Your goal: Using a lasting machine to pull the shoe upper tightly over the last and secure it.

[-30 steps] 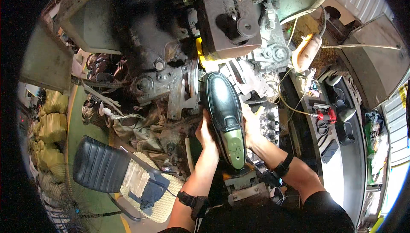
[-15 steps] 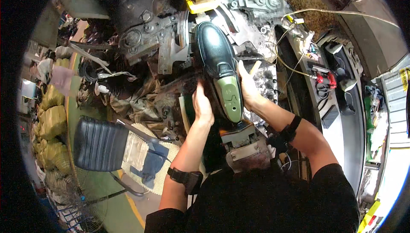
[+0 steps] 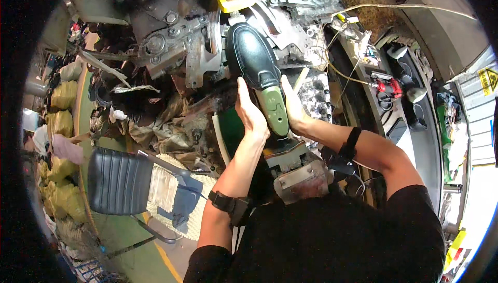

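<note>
A black leather shoe sits on a green shoe last, its toe pointing away from me toward the machine. My left hand lies along the shoe's left side, fingers stretched forward and pressed to it. On the opposite side my right hand grips the shoe's rear edge, so it is held between both palms. Parts of the fingers are hidden against the shoe. Just nearer than the heel end stands a metal block of the machine.
A yellow-trimmed machine head hangs beyond the toe. To the left stands a black chair with a woven mat, and yellowish sacks are piled farther off. A red tool lies on the right-hand bench, with a cable running near it.
My left hand has closed in against the shoe's side and slid forward. The view has shifted a little, and the heel of the last sits slightly farther from me.
</note>
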Demonstrator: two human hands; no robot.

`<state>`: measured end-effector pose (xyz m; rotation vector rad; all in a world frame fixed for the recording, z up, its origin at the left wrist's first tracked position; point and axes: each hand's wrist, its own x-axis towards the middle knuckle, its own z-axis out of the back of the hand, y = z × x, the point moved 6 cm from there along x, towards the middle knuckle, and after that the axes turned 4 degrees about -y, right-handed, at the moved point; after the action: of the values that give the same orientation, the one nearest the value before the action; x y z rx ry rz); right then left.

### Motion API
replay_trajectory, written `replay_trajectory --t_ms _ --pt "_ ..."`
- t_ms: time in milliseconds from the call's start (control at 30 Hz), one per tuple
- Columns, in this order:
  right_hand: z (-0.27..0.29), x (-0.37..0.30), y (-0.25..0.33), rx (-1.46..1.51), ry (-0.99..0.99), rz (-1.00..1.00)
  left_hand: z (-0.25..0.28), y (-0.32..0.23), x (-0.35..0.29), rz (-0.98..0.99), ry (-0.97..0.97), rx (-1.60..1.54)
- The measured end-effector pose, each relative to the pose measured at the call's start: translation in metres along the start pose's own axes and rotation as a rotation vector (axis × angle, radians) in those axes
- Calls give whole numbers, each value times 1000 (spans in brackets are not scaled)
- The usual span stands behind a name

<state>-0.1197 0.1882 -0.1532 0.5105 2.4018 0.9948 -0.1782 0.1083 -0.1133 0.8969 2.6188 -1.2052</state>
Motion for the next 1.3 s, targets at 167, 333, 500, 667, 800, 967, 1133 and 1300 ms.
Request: replay_trajectory --t_ms 167,333,500,667,800,967,1133,1300 --pt "5 -6 7 -28 -22 -46 18 20 13 25 105 1" --pt "48 -26 28 -512 -179 -138 110 48 17 -178 -5 1088" --pt "98 -36 70 -391 -224 62 183 87 -9 -109 248 1615" --pt "100 -39 80 -481 -23 222 188 105 -26 -24 332 1125" --pt "85 -46 85 -624 -27 460 197 79 -67 -159 284 1060" --pt "48 -94 89 -844 119 849 192 -8 -140 -374 121 1250" --pt "-8 -181 46 -1068 885 689 199 -159 -185 -668 -243 471" --pt "-74 -229 16 -1190 955 744 153 -201 -191 -466 -123 25"
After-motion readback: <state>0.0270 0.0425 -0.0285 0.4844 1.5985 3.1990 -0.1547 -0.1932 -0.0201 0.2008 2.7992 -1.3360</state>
